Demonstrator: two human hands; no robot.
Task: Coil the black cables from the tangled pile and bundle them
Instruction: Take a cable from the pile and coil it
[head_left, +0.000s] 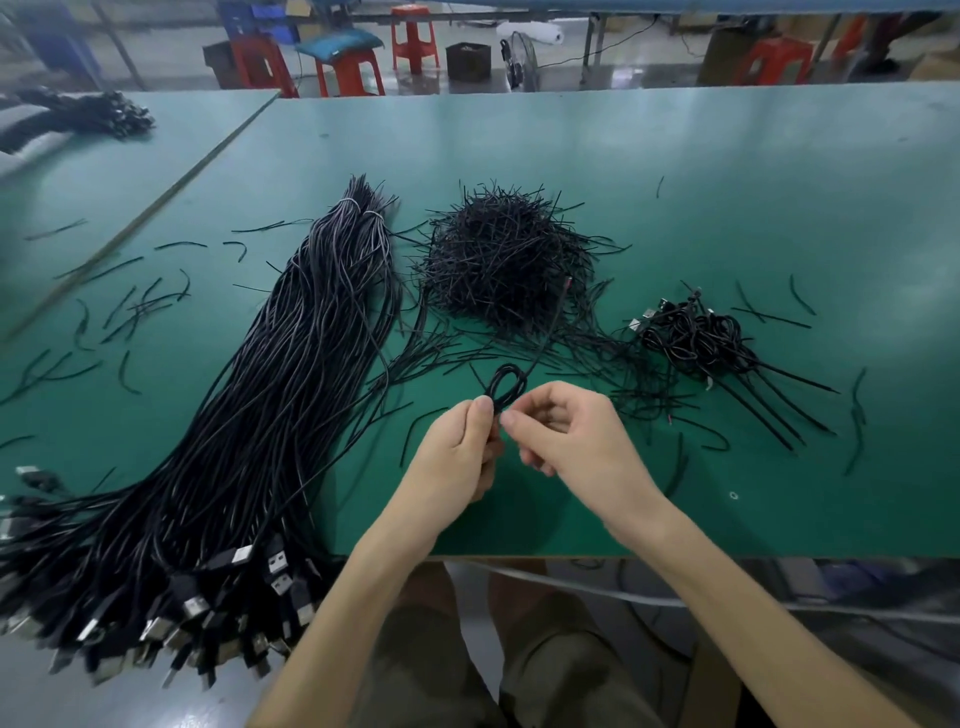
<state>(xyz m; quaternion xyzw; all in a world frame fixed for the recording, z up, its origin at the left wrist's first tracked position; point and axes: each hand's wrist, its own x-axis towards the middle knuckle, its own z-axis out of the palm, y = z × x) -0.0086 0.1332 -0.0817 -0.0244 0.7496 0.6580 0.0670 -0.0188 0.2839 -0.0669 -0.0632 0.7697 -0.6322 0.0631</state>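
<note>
Left grip (457, 452): I am pinching the base of a small loop between my thumb and curled fingers, at lower centre of the frame.
Right grip (571, 436): I am pressing thumb and forefinger onto the same cable, right beside the left grip.
Cable (508, 383): it is standing as a small oval loop just above my fingertips, its free tail running up and right toward the heap of strands.
Uncoiled cables (291, 374): a long sheaf is lying diagonally across the left of the frame, its USB plugs spilling over the near edge at lower left.
Short black strands (504, 260): they are heaping at upper centre, with strays lying around.
Coiled bundles (696, 338): a small cluster is lying right of centre, well apart from my hands.
Tabletop (727, 171): green, it is carrying everything above.
Red stools (413, 36): they are standing along the top edge.
</note>
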